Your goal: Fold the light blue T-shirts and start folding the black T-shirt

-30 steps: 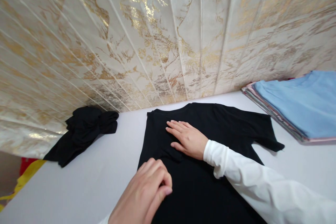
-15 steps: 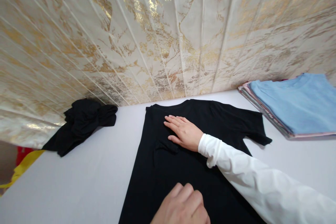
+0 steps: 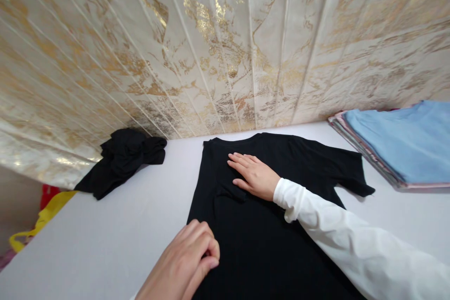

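Observation:
A black short-sleeved T-shirt (image 3: 267,248) lies spread on the white table, its left side running in a straight edge and one sleeve stretched out to the right. My right hand (image 3: 255,176) rests flat on its upper part, fingers extended, with a small ridge of bunched cloth beside the thumb. Over the shirt's left edge is my left hand (image 3: 186,258), its fingers curled in and the thumb near the index finger. No cloth shows between those fingertips; the palm side is hidden.
A crumpled black garment (image 3: 123,161) lies at the back left of the white table (image 3: 105,239). A stack of folded shirts (image 3: 404,145), light blue on top, sits at the right. Behind hangs a white and gold curtain (image 3: 225,56). Something yellow (image 3: 52,211) shows beyond the left edge.
My left hand has moved left and up, from over the shirt's middle to its left edge. My right hand stays flat on the cloth. The view has shifted slightly left.

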{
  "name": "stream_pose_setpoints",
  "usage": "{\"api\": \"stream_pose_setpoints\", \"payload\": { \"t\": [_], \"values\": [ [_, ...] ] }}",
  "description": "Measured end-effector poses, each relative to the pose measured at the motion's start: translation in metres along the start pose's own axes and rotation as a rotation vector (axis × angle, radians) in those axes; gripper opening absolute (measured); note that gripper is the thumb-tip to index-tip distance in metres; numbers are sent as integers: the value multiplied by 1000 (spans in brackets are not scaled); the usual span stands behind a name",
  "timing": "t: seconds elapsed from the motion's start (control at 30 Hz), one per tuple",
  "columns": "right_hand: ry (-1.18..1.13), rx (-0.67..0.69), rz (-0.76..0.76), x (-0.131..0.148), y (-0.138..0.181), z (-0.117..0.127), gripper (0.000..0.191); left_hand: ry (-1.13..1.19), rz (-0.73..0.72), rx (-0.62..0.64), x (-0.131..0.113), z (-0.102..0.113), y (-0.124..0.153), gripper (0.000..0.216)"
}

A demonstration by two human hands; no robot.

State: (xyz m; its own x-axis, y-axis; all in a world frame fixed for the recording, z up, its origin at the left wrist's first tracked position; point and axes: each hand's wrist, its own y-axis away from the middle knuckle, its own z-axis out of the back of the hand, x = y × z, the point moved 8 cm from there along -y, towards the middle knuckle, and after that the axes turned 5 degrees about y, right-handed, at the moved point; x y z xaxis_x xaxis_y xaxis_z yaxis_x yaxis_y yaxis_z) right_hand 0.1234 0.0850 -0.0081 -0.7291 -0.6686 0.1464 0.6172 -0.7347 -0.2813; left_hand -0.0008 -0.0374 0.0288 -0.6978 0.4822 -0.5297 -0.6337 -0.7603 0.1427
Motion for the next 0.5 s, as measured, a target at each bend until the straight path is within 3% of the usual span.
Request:
{"api": "stream_pose_setpoints", "payload": {
  "t": [0.17, 0.33, 0.5],
  "values": [
    [14, 0, 5, 1, 0, 0, 51, -85, -26, 48, -2, -19, 11, 11],
    [13, -12, 14, 1, 0, 0, 50, -143, -95, 0, -13, -26, 4, 11],
    [13, -12, 17, 1, 0, 0, 51, -171, -309, -109, -41, -53, -9, 20]
  ]
}}
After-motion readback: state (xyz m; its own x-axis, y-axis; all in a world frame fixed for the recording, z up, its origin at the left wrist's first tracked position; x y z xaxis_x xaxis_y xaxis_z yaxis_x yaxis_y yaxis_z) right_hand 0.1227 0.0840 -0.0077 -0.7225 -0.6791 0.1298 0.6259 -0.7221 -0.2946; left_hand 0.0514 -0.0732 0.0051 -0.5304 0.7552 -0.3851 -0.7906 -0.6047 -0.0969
